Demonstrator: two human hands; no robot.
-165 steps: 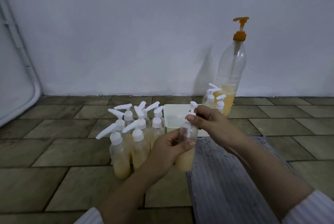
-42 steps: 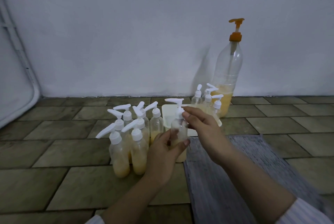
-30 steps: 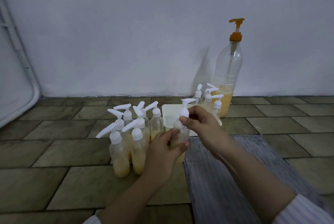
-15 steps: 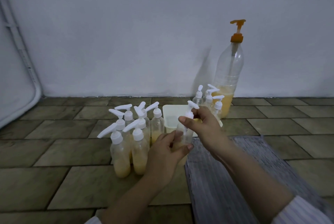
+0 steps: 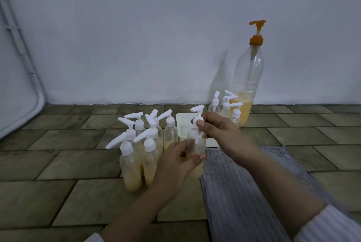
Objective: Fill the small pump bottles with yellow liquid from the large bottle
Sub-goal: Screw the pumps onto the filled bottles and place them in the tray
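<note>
Head view: left hand (image 5: 175,163) wraps the body of a small pump bottle (image 5: 196,144), fingers and thumb curled round its clear wall; yellow liquid sits in its lower part. Right hand (image 5: 220,132) pinches the white pump collar (image 5: 198,122) at the neck, apparently screwing it on. The bottle is held upright, above the tiled floor (image 5: 58,163), at the edge of the grey ribbed mat (image 5: 244,193).

Risks, as judged: a cross-threaded collar would leak later; squeezing the thin plastic wall could push liquid up through the neck; setting the bottle down carelessly could topple the crowded group of filled bottles (image 5: 136,155) just to its left, all tall, narrow and top-heavy with long nozzles.

Materials: small bottles are clear, cylindrical, with white plastic pumps. The large bottle (image 5: 247,85) stands against the wall, clear and ribbed, orange pump on top, liquid low. Three more small bottles (image 5: 224,107) stand before it, beside a white shallow tray (image 5: 180,122). Floor tiles are matte, mottled.
</note>
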